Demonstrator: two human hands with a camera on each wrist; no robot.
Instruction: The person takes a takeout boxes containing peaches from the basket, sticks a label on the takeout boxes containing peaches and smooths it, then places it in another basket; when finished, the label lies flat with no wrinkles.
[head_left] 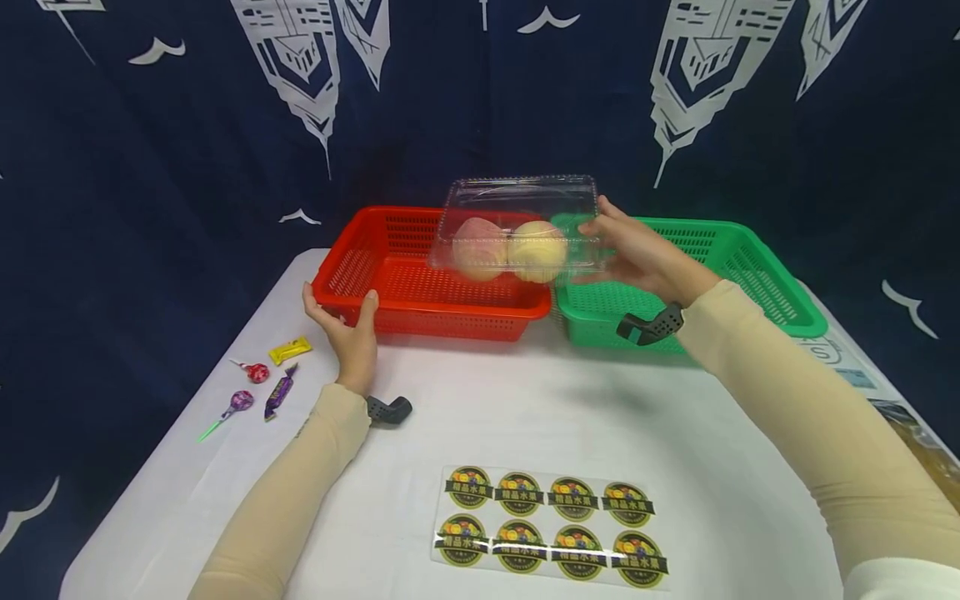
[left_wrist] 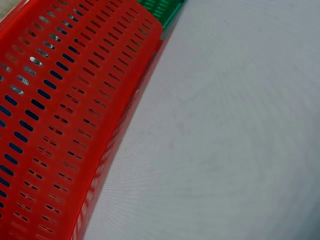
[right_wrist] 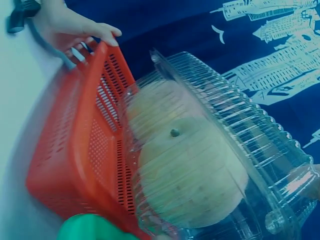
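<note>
My right hand [head_left: 637,254] grips the right end of a clear plastic clamshell box [head_left: 517,200] and holds it in the air over the place where the two baskets meet. Two pale apples [head_left: 480,247] [head_left: 537,250] lie inside it; the right wrist view shows the box [right_wrist: 250,145] and an apple [right_wrist: 190,175] close up. My left hand [head_left: 347,325] holds the front left corner of the red basket [head_left: 450,312], thumb on the front wall, fingers round the side. The same left hand [right_wrist: 70,25] shows on the red basket's rim [right_wrist: 80,145]. The left wrist view shows only the red basket wall [left_wrist: 60,125].
A green basket [head_left: 750,250] stands right of the red one, touching it. Several wrapped sweets and lollipops [head_left: 258,372] lie at the table's left. A sheet of round stickers [head_left: 551,527] lies at the front. The white table [head_left: 525,400] ends at a dark blue curtain.
</note>
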